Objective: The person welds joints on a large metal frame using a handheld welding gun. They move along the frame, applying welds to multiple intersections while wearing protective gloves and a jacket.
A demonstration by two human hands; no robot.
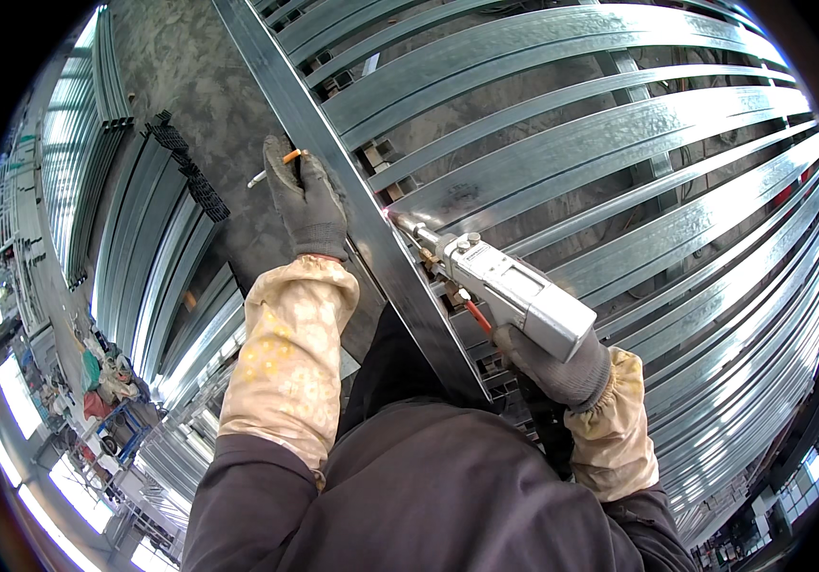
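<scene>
My left hand point(307, 202), in a dark grey glove, rests against a long grey metal bar point(371, 229) and holds a thin white stick with an orange end point(274, 166). In a grey glove, my right hand point(554, 370) grips a silver handheld welding gun point(510, 289). Its nozzle tip point(400, 222) touches the joint where the bar meets a galvanized steel channel point(562, 153). Both forearms wear pale yellow sleeve covers.
Many parallel galvanized steel channels point(715, 257) run across the right side as a frame. More stacked channels point(157, 248) lie at the left on a grey concrete floor point(190, 67). Black plastic spacers point(195, 181) sit beside them. Workshop clutter point(104, 381) lies at the lower left.
</scene>
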